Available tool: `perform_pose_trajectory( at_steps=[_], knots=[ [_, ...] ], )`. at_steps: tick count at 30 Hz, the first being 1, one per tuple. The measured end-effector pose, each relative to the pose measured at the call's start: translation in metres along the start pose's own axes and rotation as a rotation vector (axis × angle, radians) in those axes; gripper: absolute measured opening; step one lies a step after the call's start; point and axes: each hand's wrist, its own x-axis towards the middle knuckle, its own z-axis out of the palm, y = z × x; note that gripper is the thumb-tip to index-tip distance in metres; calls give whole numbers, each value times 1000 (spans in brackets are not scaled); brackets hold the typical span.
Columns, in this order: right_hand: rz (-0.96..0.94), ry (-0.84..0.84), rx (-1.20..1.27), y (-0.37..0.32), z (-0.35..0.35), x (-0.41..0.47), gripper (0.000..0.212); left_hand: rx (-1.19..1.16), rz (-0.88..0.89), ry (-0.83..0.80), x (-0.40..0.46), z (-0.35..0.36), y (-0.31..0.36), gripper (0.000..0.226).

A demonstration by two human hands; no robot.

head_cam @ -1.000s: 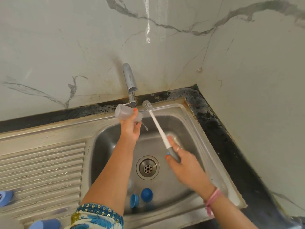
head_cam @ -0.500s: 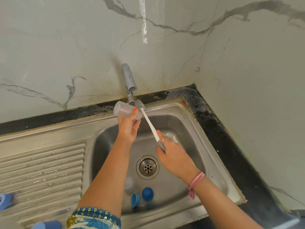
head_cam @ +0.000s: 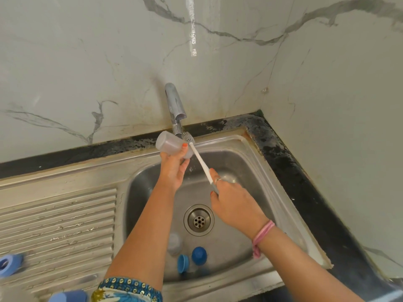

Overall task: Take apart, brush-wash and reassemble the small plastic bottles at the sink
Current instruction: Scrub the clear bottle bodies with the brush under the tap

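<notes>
I see the tap [head_cam: 175, 107] hanging over the back rim of the sink [head_cam: 237, 138], with the bottle [head_cam: 169, 144] and the brush [head_cam: 197, 156] crowded just beneath its spout. The basin floor around the drain [head_cam: 198, 220] lies open. Near the front wall, two blue caps [head_cam: 192, 258] and a clear piece [head_cam: 174, 243] block the way.

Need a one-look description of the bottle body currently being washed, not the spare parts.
Start at the steel sink and follow the faucet down. Just under its spout, the left hand grips a translucent bottle lying sideways, brush bristles at its mouth. Unlike the blue caps on the basin floor, it is colourless and held aloft.
</notes>
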Motion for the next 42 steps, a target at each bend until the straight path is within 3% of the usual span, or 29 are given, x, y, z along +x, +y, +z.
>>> perform_pose_trajectory(
  at_steps=[6,11,18,21,24,29,34,42],
  knots=[
    [-24,16,-131,-6,3,-27,48,-110,44,77,6,-2,9,66],
    [1,-1,3,2,-12,-4,60,52,-2,-71,-3,7,4,65],
    [-86,30,-248,-8,1,-30,64,-63,76,142,2,4,5,66],
    [-14,12,-151,-12,-5,-18,55,-34,35,54,1,3,3,65],
    [-19,8,-89,-10,-10,-5,64,63,7,-29,-4,5,0,63],
    [-107,18,-252,-13,-4,-28,68,-28,61,67,2,1,7,60],
    [-13,-34,-69,-6,-18,-5,64,91,0,-45,-5,4,-3,63],
    [-46,-24,-205,-11,-6,-16,68,75,77,69,-2,3,-3,61]
  ],
)
